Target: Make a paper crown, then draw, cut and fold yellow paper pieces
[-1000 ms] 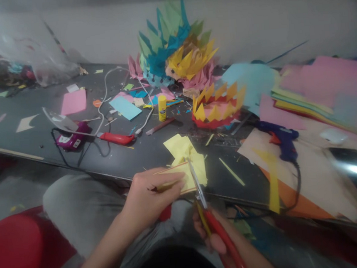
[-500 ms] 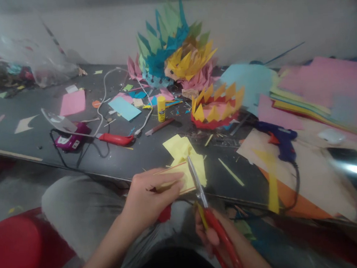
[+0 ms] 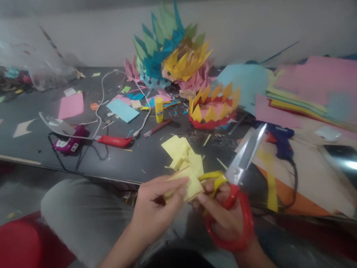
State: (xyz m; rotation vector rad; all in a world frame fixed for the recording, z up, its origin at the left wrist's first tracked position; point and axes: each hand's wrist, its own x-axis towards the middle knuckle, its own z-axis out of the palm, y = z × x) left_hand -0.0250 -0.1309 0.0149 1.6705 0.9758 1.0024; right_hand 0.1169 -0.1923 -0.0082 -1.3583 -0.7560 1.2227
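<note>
My left hand (image 3: 161, 204) pinches a small stack of yellow paper (image 3: 187, 187) over the table's front edge. Red and yellow-handled scissors (image 3: 244, 157) hang on my right hand (image 3: 221, 209), their blades pointing up and away to the right. Fingertips of that hand touch the right end of the yellow paper. Just beyond, loose yellow paper pieces (image 3: 181, 148) lie in a small heap on the table. A paper crown-like ring (image 3: 215, 110) with orange points and a red base stands behind them.
A glue stick (image 3: 159, 110) stands mid-table, near a red-handled tool (image 3: 115, 141) and a purple power strip (image 3: 71, 140). Blue, green and yellow folded-paper pieces (image 3: 171, 47) rise at the back. Rightward lie a glue gun (image 3: 280, 137), coloured sheets (image 3: 323, 79) and a phone (image 3: 346, 161).
The scissors have swung away from the yellow paper, and their blades now point up right. My right fingers have come up to the paper's end. My left hand keeps its hold.
</note>
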